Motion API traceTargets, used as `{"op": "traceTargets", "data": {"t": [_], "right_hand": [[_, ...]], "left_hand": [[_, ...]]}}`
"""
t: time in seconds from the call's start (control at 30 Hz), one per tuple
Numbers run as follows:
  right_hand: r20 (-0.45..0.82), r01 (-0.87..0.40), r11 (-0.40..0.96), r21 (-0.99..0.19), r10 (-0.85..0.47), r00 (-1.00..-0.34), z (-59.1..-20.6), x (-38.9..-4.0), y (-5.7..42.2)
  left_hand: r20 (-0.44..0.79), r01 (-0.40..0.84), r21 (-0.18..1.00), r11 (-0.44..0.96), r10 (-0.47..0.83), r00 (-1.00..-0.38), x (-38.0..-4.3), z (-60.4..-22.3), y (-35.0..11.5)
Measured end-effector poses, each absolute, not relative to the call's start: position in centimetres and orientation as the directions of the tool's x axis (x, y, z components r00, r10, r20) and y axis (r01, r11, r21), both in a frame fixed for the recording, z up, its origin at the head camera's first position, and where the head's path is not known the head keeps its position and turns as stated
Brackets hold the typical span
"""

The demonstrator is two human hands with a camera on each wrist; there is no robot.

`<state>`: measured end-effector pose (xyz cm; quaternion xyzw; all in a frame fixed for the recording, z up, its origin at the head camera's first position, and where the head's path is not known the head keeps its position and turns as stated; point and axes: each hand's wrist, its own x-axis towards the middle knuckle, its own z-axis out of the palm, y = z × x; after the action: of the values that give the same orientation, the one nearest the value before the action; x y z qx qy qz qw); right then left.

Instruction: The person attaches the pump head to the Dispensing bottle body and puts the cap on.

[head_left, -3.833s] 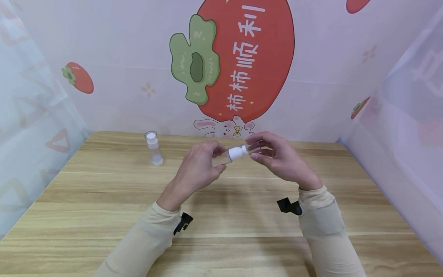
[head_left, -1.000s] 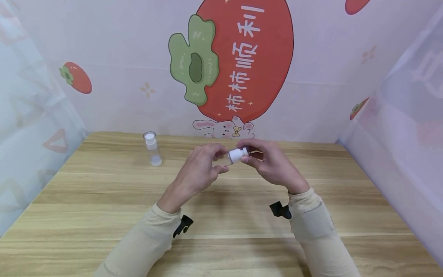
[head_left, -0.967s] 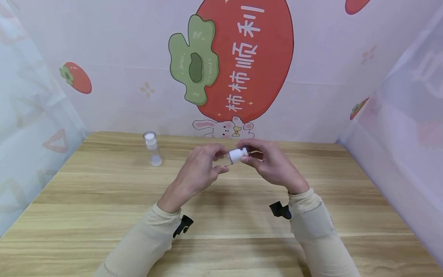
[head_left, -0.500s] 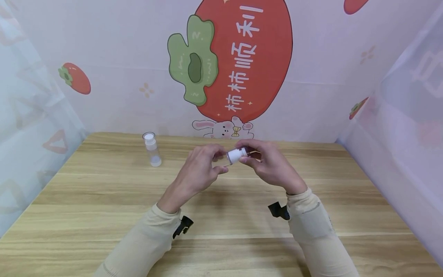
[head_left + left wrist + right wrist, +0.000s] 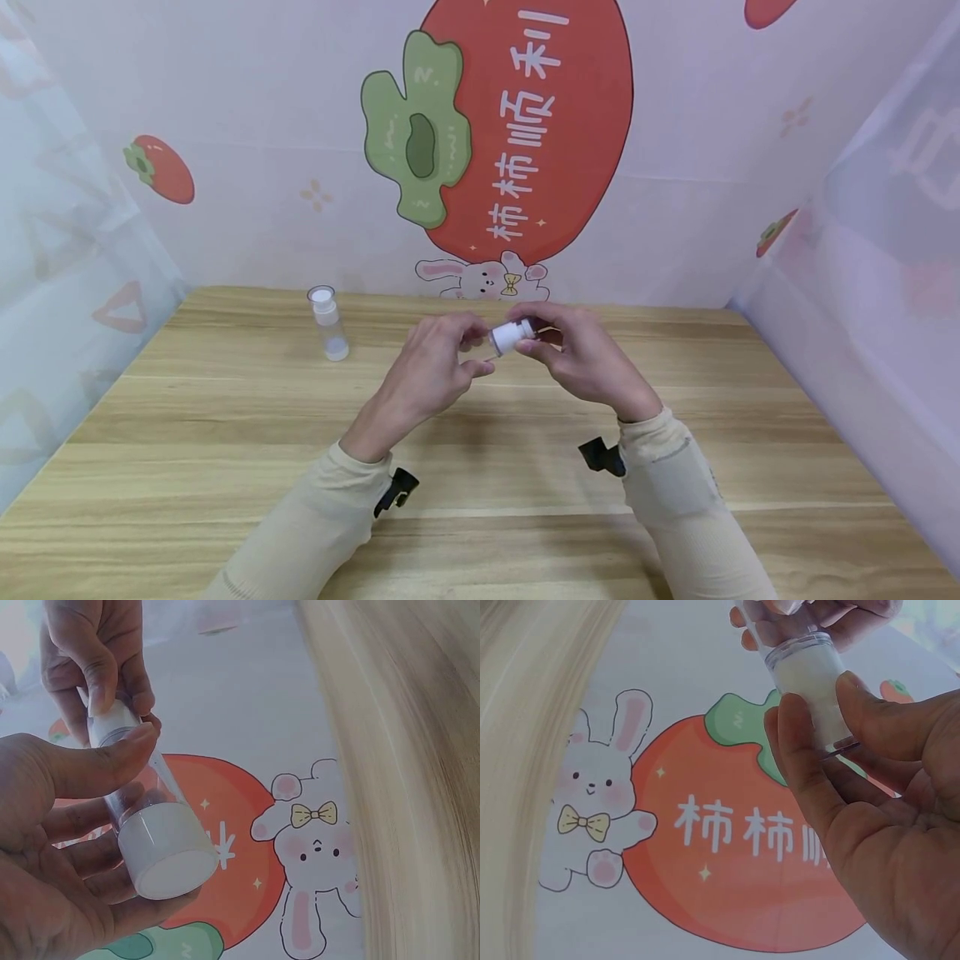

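Observation:
My left hand (image 5: pixel 431 362) grips the clear body of a small pump bottle (image 5: pixel 507 337), held tilted above the table. Its white base (image 5: pixel 169 847) sticks out past my left fingers in the left wrist view. My right hand (image 5: pixel 592 354) pinches the other end, thumb and fingers against the white collar (image 5: pixel 806 679). A clear rim shows at that end in the right wrist view; my right fingers partly hide it. A second bottle (image 5: pixel 331 327), clear with a white base and white top, stands upright at the back left of the table.
A wood-grain table (image 5: pixel 495 533) spans the area below my hands. Right behind it hangs a white backdrop (image 5: pixel 690 233) printed with a large red persimmon and a rabbit. Pale sheets close off the left and right sides.
Since the oldest frame, my right hand has moved left, from the clear end piece onto the white collar. Over the last second both hands barely shift, and the bottle edges slightly left.

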<state>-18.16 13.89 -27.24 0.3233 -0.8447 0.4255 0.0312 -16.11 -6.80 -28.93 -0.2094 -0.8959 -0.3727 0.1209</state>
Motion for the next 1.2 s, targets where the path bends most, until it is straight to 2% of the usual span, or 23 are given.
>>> {"op": "traceTargets", "data": {"t": [0.63,1.2], "right_hand": [[0.345,-0.581,0.438,-0.686,-0.507,-0.790,-27.0,-18.0,13.6],[0.287,-0.564,0.493,-0.663,-0.529,-0.799,-27.3,-18.3,14.5]], "left_hand": [[0.367,0.449,0.617,0.646,0.268,-0.891,-16.0,-28.7,-7.0],[0.292,0.377,0.651,0.659,0.240,-0.926,-16.5,-28.9,-7.2]]}}
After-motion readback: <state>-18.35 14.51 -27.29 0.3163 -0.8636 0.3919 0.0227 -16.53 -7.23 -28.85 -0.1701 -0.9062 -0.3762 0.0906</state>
